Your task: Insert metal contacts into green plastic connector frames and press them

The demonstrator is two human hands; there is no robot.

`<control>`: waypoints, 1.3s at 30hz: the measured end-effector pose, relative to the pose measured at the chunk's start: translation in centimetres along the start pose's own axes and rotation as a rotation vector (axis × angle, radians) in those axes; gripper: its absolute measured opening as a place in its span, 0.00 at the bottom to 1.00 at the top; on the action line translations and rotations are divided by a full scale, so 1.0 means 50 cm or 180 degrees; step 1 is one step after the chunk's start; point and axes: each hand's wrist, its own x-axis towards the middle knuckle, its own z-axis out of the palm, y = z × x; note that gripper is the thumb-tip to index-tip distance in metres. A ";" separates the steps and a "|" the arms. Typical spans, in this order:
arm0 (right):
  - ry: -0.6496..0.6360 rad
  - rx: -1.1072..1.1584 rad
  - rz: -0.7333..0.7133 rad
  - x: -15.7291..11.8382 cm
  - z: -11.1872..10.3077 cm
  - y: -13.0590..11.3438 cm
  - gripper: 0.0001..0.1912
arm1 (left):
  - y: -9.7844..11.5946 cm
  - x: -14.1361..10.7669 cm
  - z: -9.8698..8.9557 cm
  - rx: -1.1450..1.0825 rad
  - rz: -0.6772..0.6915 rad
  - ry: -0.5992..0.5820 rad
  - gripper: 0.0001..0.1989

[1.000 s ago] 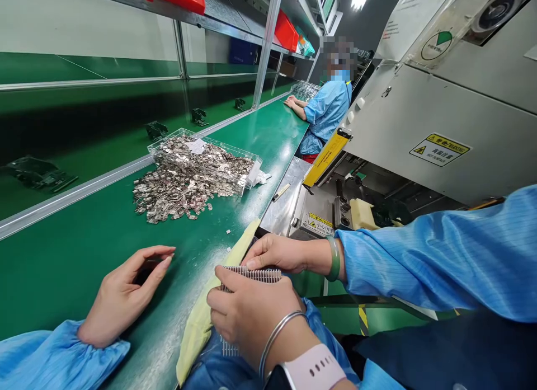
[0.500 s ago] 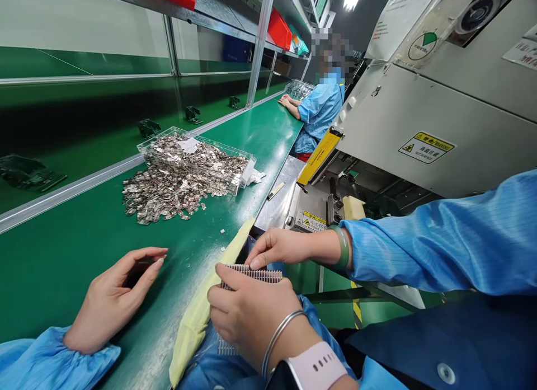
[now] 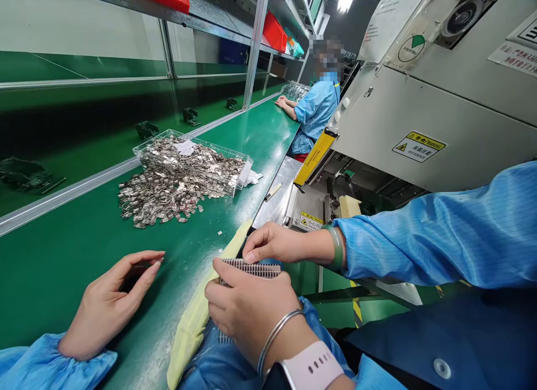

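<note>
My left hand (image 3: pixel 247 300), with a watch and a silver bangle at the wrist, is wrapped round a comb-like metal piece (image 3: pixel 255 268). Thin rows of fins show above and below the hand; the rest is hidden behind it. At the upper edge of that piece is my right hand (image 3: pixel 268 243), a green bangle on its wrist, thumb and fingers pinched. What lies in the pinch is too small to tell. Both hands are low over the lap, beside a yellow cloth (image 3: pixel 201 306) along the table edge.
On the green table (image 3: pixel 188 244) lies a heap of small metal pieces (image 3: pixel 155 197), partly in a clear tray (image 3: pixel 243 180). Another person's hand (image 3: pixel 104 300) hovers at the left. A grey machine (image 3: pixel 403 110) stands right; a person in blue (image 3: pixel 316 110) sits further along.
The view has shifted slightly and rolled. My right fingers have risen a little at the metal piece's edge; my left grip is the same.
</note>
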 end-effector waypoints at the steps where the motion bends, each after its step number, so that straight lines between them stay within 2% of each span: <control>1: 0.0060 0.0061 -0.0016 0.002 -0.003 0.003 0.12 | 0.000 0.000 0.000 -0.0001 0.0010 0.0008 0.20; 5: 0.0449 0.0335 0.0072 0.010 -0.016 0.010 0.14 | 0.001 0.000 0.001 0.0018 0.0086 0.0027 0.18; 7: 0.0517 0.0385 0.0156 0.012 -0.020 0.009 0.16 | 0.001 0.000 0.003 0.0063 0.0139 0.0060 0.17; 13: 0.0459 0.0327 0.0220 0.008 -0.023 0.005 0.19 | 0.002 -0.001 0.004 0.0063 0.0232 0.0100 0.15; 20: -0.0136 0.0086 0.0081 -0.003 -0.018 -0.010 0.16 | 0.003 0.001 0.004 0.0011 0.0189 0.0071 0.16; 24: -0.0307 0.0049 0.0049 0.012 -0.013 -0.020 0.16 | -0.004 0.001 0.003 -0.0033 0.0130 0.0032 0.18; 29: -0.0221 -0.0060 0.0241 0.037 -0.012 0.005 0.22 | -0.014 0.000 0.008 -0.0033 0.0195 0.0029 0.17; 34: -0.0073 -0.0274 0.0578 0.033 -0.018 0.042 0.24 | -0.016 -0.002 0.007 -0.0018 0.0170 0.0009 0.16; 36: 0.0025 -0.0376 0.0599 0.025 -0.023 0.041 0.22 | -0.016 -0.002 0.006 -0.0023 0.0180 -0.0004 0.16; 39: 0.0107 -0.0512 0.0389 0.010 -0.029 0.018 0.18 | -0.018 -0.002 0.005 -0.0049 0.0170 -0.0021 0.16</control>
